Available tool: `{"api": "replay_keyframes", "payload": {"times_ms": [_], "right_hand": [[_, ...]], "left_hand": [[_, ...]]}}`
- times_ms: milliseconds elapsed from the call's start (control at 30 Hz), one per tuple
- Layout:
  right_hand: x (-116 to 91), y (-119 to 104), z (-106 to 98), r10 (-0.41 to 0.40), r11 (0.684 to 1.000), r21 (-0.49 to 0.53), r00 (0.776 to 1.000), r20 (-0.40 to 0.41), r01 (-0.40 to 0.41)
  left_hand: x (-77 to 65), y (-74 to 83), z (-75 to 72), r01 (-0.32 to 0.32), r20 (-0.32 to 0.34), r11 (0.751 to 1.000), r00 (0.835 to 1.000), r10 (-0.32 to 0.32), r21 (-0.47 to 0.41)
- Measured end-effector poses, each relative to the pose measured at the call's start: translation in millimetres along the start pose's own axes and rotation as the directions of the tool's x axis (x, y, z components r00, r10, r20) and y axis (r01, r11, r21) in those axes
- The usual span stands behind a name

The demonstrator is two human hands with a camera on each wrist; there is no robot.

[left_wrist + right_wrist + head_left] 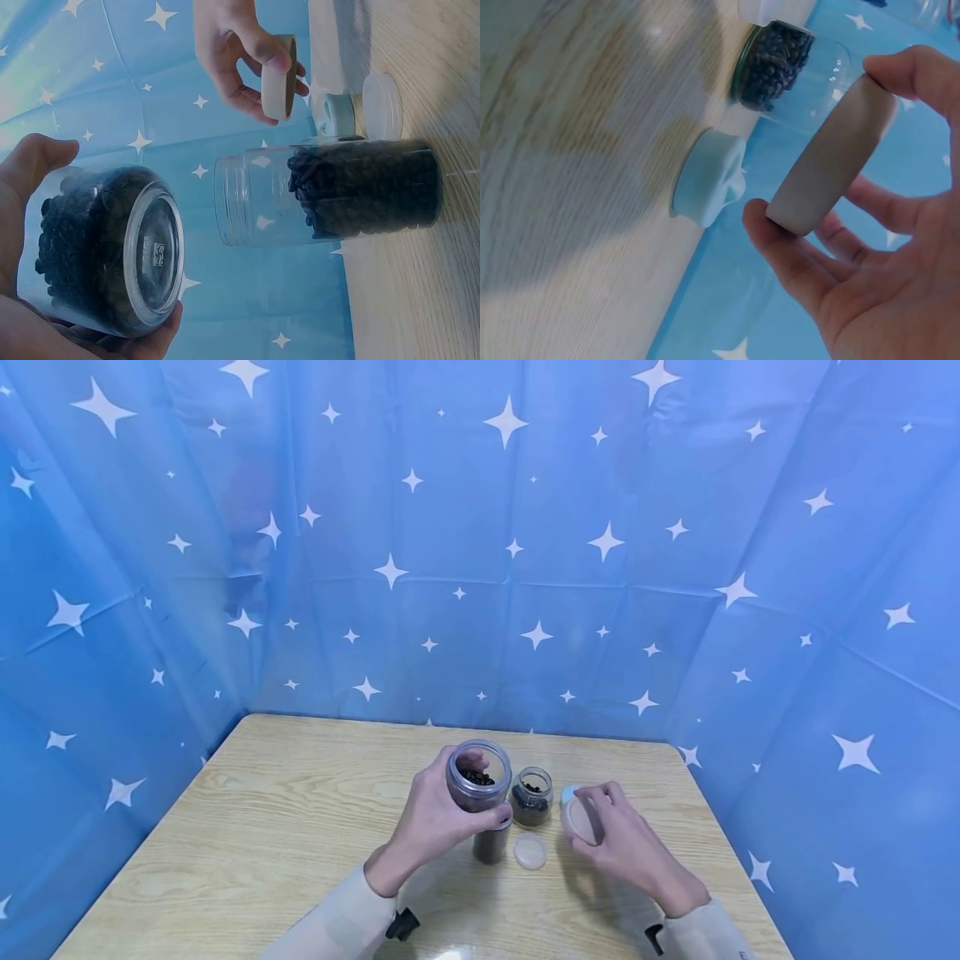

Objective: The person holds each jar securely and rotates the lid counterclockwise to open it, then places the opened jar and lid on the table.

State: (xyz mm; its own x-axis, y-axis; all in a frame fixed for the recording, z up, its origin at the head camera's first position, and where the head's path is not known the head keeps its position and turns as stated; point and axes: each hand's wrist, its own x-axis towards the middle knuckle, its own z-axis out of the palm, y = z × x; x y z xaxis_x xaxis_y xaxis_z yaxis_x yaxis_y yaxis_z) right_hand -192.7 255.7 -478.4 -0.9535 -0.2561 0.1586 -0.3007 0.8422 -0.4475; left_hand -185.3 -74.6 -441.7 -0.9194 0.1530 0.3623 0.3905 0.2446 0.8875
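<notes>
My left hand (427, 827) grips a clear, lidless glass jar (474, 795) partly filled with dark beans, held up off the table. In the left wrist view its round base (156, 251) faces the camera. Between the fingertips and thumb of my right hand (630, 839) is a round beige lid (832, 157), raised above the table. A taller open jar (360, 187) of dark beans stands upright below the held jar, which partly hides it in the head view. Just right of it is a small open jar (532, 806) with dark beans.
On the wooden table (300, 827), a translucent white lid (530, 852) lies in front of the small jar. A light blue lid (705, 180) with a raised grip rests beneath my right hand. Blue star-patterned curtains (465, 560) enclose the back and sides.
</notes>
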Motion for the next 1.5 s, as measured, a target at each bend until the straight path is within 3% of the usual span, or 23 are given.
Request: {"api": "replay_keyframes", "payload": {"times_ms": [400,767,1500], "right_hand": [[-3.0,4.9,6.9,0.005,0.999,-0.033,0.997,0.081,-0.002],[-3.0,4.1,11.2,0.001,0.996,-0.091,0.996,0.086,0.006],[-2.9,5.6,17.5,0.016,0.992,-0.129,0.990,0.137,0.001]], "left_hand": [[0.9,-4.9,-2.9,0.003,-0.024,1.000,1.000,-0.002,0.014],[0.9,-6.8,-5.9,-0.015,-0.038,1.000,0.999,0.016,0.024],[3.0,-13.0,-11.6,0.011,-0.051,1.000,0.999,-0.010,0.011]]}}
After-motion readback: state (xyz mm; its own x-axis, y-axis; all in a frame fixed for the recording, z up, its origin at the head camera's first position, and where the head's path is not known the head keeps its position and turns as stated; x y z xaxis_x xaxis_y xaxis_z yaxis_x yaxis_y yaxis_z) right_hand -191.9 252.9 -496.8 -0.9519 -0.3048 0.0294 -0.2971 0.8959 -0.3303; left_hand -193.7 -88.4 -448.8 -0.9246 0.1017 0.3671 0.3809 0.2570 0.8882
